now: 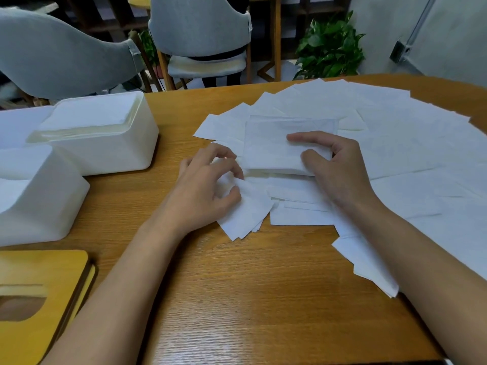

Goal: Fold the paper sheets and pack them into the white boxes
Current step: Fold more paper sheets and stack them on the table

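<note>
Many white paper sheets lie fanned over the right half of the wooden table. On top of them, at the centre, sits a folded stack of sheets. My right hand grips the stack's right end, index finger stretched over its top and thumb curled at its near edge. My left hand pinches the corner of a loose sheet just left of the stack. An open white box filled with folded paper stands at the left. A second white box stands nearer, at the left edge.
A wooden lid with an oval slot lies at the near left. Bare wooden table stretches between my forearms. Behind the table are grey chairs and a green potted plant.
</note>
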Motion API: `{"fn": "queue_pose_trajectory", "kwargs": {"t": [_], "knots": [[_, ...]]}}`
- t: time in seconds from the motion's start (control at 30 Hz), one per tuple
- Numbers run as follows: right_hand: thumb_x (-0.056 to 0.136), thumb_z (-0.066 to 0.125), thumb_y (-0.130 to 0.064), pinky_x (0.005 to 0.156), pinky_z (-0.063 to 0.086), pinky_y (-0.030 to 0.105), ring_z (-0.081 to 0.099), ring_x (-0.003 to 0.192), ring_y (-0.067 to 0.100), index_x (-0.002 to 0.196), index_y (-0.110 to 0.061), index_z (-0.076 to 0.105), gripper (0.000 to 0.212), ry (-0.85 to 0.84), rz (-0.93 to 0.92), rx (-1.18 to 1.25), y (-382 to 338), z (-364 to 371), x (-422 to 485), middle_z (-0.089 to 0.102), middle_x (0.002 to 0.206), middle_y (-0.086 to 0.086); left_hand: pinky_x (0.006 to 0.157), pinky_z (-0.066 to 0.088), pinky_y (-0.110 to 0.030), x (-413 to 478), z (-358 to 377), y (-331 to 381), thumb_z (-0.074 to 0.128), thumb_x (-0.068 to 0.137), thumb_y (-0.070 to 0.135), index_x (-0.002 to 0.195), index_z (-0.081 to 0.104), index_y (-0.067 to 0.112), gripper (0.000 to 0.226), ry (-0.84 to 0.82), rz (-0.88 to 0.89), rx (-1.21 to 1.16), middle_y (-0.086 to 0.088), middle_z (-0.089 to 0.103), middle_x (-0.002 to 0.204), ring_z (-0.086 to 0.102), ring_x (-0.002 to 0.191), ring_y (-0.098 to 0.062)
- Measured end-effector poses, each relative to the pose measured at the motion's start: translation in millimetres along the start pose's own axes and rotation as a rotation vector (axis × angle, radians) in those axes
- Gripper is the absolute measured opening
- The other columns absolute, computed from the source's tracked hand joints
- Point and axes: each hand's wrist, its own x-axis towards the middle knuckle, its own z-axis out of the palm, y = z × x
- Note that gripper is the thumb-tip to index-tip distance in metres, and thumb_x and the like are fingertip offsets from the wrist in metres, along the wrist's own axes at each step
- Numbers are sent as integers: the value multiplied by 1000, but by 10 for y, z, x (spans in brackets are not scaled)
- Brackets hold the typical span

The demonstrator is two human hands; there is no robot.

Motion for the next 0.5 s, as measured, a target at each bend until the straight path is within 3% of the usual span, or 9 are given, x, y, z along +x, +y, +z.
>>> {"fn": "queue_pose_trajectory", "kwargs": {"t": [0.17, 0.27, 0.37, 0.5], "knots": [[93, 58, -1, 103, 46, 17, 58, 120, -11, 114, -34, 79, 44, -5, -3, 5, -22, -5, -15, 72, 121, -25, 115, 30, -47, 2, -69, 34, 73, 88, 30, 95, 72, 31, 8, 135, 66, -79, 16, 61, 128, 51, 131, -4], [94, 62, -4, 102, 46, 15, 59, 120, -9, 115, -32, 79, 39, -32, -29, 4, -23, -10, -18, 73, 122, -23, 114, 35, -57, -14, -120, 97, 74, 84, 30, 92, 72, 28, 9, 206, 105, -137, 16, 71, 113, 60, 123, -3], [99, 65, -11, 103, 44, 12, 61, 122, -6, 115, -25, 79, 26, -108, -101, 28, -46, -17, -31, 75, 119, -19, 100, 48, -45, -30, -185, 162, 81, 84, 18, 89, 74, 21, 9, 219, 58, -319, 12, 74, 96, 68, 104, -10], [103, 55, -26, 97, 43, 9, 65, 119, -1, 111, -19, 80, 27, -274, -140, 113, -112, 18, -86, 77, 116, -14, 84, 52, -20, -33, -262, 210, 86, 85, 11, 95, 78, 15, 13, 195, -23, -567, 9, 78, 96, 72, 96, -8]]}}
